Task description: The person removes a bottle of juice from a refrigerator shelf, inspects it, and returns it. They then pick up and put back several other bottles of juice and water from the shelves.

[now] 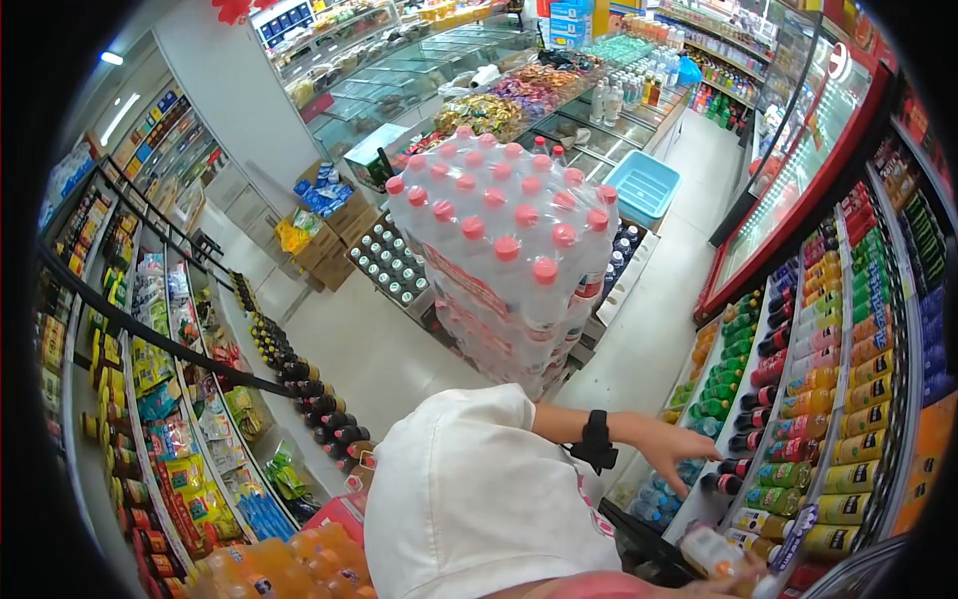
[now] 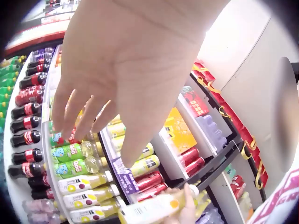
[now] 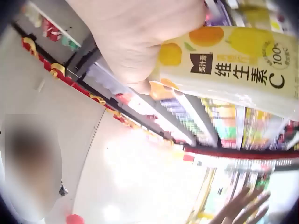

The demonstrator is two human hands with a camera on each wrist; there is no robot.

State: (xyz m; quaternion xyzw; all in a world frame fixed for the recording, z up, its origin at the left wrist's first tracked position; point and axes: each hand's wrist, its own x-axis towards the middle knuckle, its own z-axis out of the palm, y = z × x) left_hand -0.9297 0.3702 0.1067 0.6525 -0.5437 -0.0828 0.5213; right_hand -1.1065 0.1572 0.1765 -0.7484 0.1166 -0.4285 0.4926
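Observation:
My left hand [image 1: 671,447] reaches out over the drink shelves with its fingers spread and nothing in it. In the left wrist view the same hand [image 2: 126,60] hangs above rows of bottles. Nearest to it in the head view are dark cola bottles [image 1: 720,483] with red labels. Low at the right, my right hand [image 1: 743,583] grips a juice bottle [image 1: 711,551]. The right wrist view shows its pale yellow label [image 3: 238,65] with fruit pictures, and the fingers [image 3: 140,42] wrapped about one end. A white cap [image 2: 192,189] tops the bottle.
Shrink-wrapped bottles with pink caps [image 1: 509,240] stand stacked ahead. A blue basket [image 1: 644,188] sits behind them. Snack shelves [image 1: 165,389] run along the left, and a red-framed cooler [image 1: 788,190] stands at the right. Orange drink bottles [image 1: 284,564] are close below.

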